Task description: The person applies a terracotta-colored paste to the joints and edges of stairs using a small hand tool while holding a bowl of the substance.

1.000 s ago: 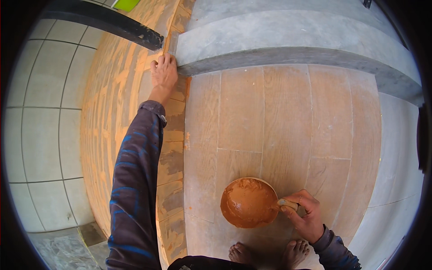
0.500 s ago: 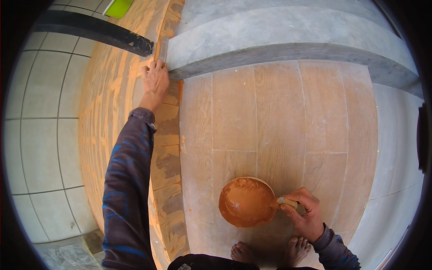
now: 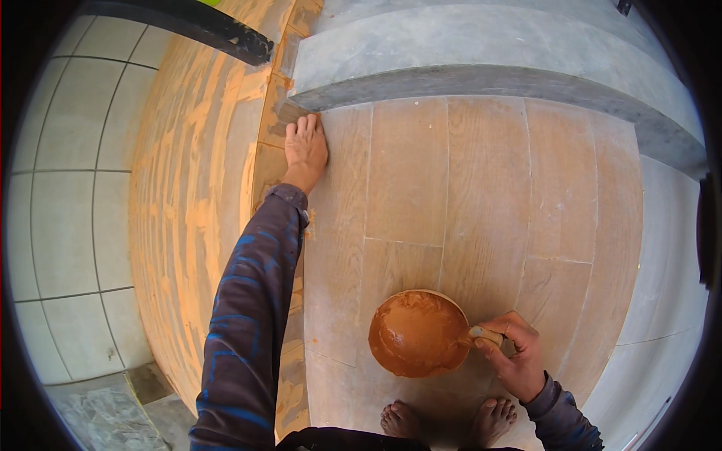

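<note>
My left hand [image 3: 304,154] lies over the inner edge of the orange-smeared tile strip [image 3: 272,146], just short of the grey step [image 3: 481,45], fingers slightly bent and nothing visible in them. Low in the view, my right hand [image 3: 519,361] grips a short wooden handle [image 3: 485,334] at the rim of a round bowl [image 3: 414,331] coated with wet orange-brown paste. I cannot tell whether that handle belongs to the bowl or to a tool in it.
Wood-look floor tiles [image 3: 481,173] lie below me, with my bare feet [image 3: 492,417] on them. Left are an orange-streaked surface [image 3: 180,195], square pale tiles [image 3: 68,233] and a dark beam [image 3: 188,34]. A green object [image 3: 203,4] shows at the top; pale panels [image 3: 662,248] are at right.
My left hand has slid back from beside the step's end, down the strip toward me and slightly right. My right hand and the bowl are nearly unchanged. The view has shifted slightly.
</note>
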Available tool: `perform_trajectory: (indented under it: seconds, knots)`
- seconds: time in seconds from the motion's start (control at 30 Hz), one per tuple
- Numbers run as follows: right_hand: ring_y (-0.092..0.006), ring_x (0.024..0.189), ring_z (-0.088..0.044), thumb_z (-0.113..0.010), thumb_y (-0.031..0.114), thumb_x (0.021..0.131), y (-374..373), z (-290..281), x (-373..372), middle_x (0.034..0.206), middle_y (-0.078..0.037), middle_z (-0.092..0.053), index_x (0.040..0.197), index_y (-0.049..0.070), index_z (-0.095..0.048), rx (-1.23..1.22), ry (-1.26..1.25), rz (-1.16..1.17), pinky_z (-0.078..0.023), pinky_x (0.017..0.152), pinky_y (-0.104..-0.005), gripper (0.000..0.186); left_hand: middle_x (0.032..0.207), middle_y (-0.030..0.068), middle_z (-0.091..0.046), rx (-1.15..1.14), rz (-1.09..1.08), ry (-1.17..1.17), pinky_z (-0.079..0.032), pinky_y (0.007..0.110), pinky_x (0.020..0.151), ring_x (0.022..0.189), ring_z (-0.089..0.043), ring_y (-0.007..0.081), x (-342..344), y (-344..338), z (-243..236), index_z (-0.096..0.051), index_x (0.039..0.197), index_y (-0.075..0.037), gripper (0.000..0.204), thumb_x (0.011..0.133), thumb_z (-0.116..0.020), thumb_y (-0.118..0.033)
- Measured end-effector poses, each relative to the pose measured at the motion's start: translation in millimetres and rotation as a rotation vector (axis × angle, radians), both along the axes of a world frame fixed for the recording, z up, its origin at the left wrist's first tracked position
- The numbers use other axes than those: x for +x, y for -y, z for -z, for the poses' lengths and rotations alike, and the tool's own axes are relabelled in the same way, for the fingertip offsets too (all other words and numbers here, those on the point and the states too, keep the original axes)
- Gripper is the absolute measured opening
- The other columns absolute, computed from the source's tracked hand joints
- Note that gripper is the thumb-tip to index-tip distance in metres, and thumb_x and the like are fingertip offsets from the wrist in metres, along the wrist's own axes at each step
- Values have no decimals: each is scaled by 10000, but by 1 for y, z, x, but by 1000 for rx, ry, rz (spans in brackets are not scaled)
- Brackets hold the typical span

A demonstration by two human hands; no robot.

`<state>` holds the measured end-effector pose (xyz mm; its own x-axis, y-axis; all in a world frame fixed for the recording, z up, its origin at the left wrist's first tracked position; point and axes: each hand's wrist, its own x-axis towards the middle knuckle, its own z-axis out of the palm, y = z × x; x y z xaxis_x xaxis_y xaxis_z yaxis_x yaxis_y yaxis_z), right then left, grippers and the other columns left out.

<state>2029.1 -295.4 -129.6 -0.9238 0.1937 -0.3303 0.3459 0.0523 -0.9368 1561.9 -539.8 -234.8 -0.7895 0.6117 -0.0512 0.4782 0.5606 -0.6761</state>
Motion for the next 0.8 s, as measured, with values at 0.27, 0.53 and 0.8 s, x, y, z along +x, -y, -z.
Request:
perform_trajectory:
  seconds: [0.27,0.53,0.8]
  knots:
    - [-219,893,-677,-768,-20,850,6,-4,-5,993,-110,-687,1086,42,-774,-45,-17,53,-534,809,-315,245,1183,1,-532,-73,6,57,-349,355,932,1145,-473,180,51,28,-11,-664,1273,-89,337,976,-522,-158]
    - [-221,889,-679,-761,-21,857,3,-10,2,995,-115,-685,1090,45,-771,-38,-15,27,-536,803,-318,242,1146,24,-567,-169,-16,149,-358,382,970,1132,-497,197,105,51,-26,-684,1229,-84,331,926,-575,-162]
    - [-220,875,-685,-764,-10,861,9,-11,9,987,-112,-689,1078,34,-771,35,-41,-60,-538,781,-314,221,1154,60,-609,164,56,30,-363,401,980,1164,-517,223,41,22,-31,-686,1222,-82,332,914,-576,-134]
